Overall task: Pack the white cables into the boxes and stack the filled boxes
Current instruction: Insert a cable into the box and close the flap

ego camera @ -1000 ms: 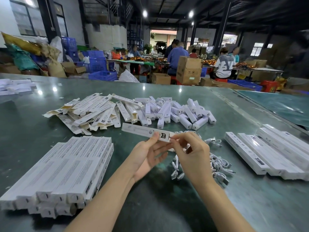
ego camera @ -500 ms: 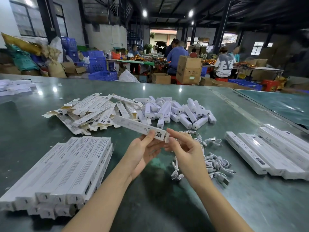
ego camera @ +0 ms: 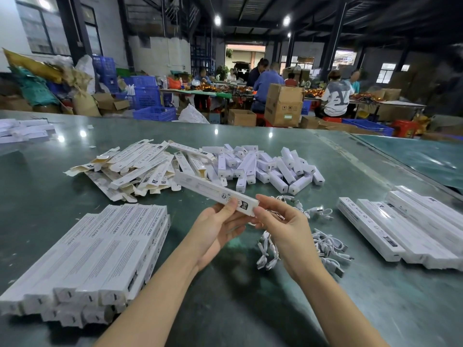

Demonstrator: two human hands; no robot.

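Note:
My left hand point(ego camera: 217, 227) grips the near end of a long white box point(ego camera: 200, 187) held above the table, its far end pointing up and left. My right hand point(ego camera: 284, 230) has its fingertips on the box's end flap at the right. A heap of white cables point(ego camera: 323, 242) lies on the table under and to the right of my right hand. A two-layer stack of filled white boxes point(ego camera: 100, 254) sits at the near left.
Flat unfolded box blanks point(ego camera: 130, 169) lie in a pile at middle left. Small white boxes point(ego camera: 265, 166) are heaped beside them. Long white boxes point(ego camera: 406, 229) lie in a row at the right. The green table point(ego camera: 250, 309) ends at a seam on the right. People work at tables behind.
The box has tilted, its far end now pointing further up and left. Both hands have shifted slightly left, and my right fingertips sit against the box's end flap.

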